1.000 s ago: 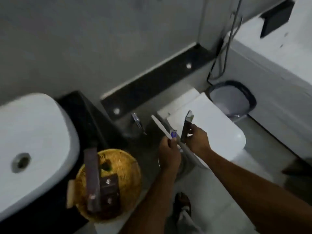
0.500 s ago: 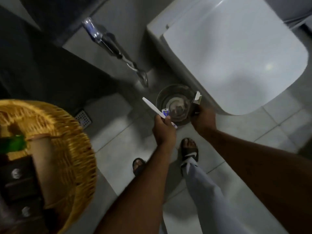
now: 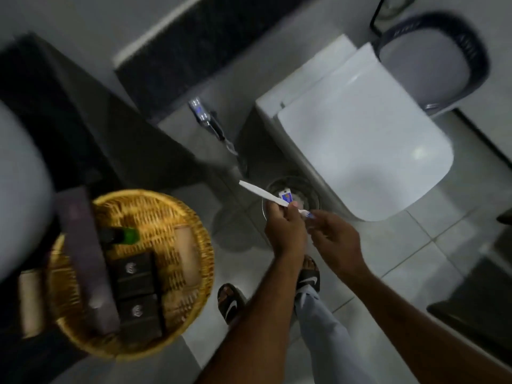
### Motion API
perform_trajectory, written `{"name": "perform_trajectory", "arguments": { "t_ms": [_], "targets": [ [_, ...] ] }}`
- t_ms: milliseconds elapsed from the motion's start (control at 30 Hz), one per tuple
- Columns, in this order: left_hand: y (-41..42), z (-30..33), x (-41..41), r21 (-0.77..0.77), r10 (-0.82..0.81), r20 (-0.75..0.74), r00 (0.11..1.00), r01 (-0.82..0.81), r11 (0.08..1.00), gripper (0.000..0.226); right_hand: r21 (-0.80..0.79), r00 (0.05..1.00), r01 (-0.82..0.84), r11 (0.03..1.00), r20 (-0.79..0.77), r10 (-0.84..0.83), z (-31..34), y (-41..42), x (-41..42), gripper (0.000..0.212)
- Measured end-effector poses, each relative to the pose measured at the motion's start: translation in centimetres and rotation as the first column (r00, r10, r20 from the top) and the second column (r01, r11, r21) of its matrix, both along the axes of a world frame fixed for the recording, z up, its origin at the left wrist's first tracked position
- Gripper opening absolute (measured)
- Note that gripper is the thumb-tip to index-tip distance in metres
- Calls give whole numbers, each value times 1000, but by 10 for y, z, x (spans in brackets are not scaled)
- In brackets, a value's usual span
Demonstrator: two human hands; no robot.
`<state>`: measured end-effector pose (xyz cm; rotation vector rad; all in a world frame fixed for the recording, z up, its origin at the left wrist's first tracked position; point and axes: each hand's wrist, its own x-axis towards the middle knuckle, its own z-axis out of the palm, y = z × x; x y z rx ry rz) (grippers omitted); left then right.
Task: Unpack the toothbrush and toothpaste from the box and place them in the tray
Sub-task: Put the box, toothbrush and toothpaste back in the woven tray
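At the far left a smooth white basin point(image 3: 19, 195) is cut off by the frame edge and smeared by motion blur. Just right of it, on a dark counter point(image 3: 55, 106), sits a round woven tray point(image 3: 191, 217) of golden wicker. It holds a long dull purple box point(image 3: 86, 259) lying across its left side, a small green bottle point(image 3: 122, 236), two dark square packets point(image 3: 138, 295) with pale marks too blurred to read, and a pale cylinder at its right rim that is hard to identify.

Right of the tray, over the grey tiled floor point(image 3: 401, 259), the left hand point(image 3: 285, 231) is closed on a flat white toothbrush point(image 3: 260, 194), whose handle slants up and to the left. A small blue and white toothpaste tube point(image 3: 286, 197) pokes up from the same grip, its lower part hidden by the fingers. The bristle end sticks out to the right, small and indistinct. The right hand point(image 3: 335, 242) is just beside it, fingers loosely curled and slightly apart, fingertips at that end; whether they pinch it cannot be told.

Behind the hands stands a round clear bin point(image 3: 310, 187), partly hidden. Further right are a glossy white toilet lid point(image 3: 374, 151) and a dark basket point(image 3: 471, 42).
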<state>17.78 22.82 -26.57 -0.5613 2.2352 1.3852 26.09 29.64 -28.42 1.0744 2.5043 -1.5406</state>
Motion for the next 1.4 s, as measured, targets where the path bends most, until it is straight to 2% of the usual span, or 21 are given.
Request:
{"name": "perform_trajectory", "arguments": {
  "t_ms": [100,233,333,433,533,600,700,800,867,1000,1133,1400],
  "targets": [
    [9,65,-13,140,5,-29,1000,-1,990,23,58,983,106,993,-159,-96,75,3,-6,27],
    [-11,161,-33,290,15,-70,997,6,957,24,-221,911,263,939,-263,-317,172,-5,-37,22],
    [-47,220,-48,319,-4,-140,990,49,947,23,-397,892,226,889,-282,-353,227,-25,-66,6],
    [-100,267,-60,288,5,-207,978,56,956,19,-507,905,128,852,-292,-309,269,-56,-91,5],
    [-164,300,-64,296,-142,-163,976,186,937,19,-559,911,59,827,-309,-273,304,-88,-112,7],
    [-203,307,-62,269,-224,-129,966,251,930,17,-548,914,33,836,-322,-247,323,-101,-124,8],
    [-255,308,-57,186,-193,-98,976,208,960,14,-489,928,-45,871,-344,-145,348,-107,-136,12],
    [-293,297,-53,176,-132,-82,988,145,974,7,-275,957,-163,948,-279,83,369,-92,-143,16],
    [-310,287,-51,189,-129,-74,989,141,972,6,-101,945,-297,949,-171,278,379,-82,-149,17],
    [-321,271,-43,199,-124,-35,992,128,971,14,116,803,-595,795,105,586,382,-87,-165,17],
    [-317,254,-38,193,-136,-28,990,139,971,21,126,620,-771,624,370,692,365,-111,-184,13],
    [-312,234,-39,148,-115,-14,993,116,982,27,93,524,-834,545,444,727,299,-148,-200,18]
  ]
}}
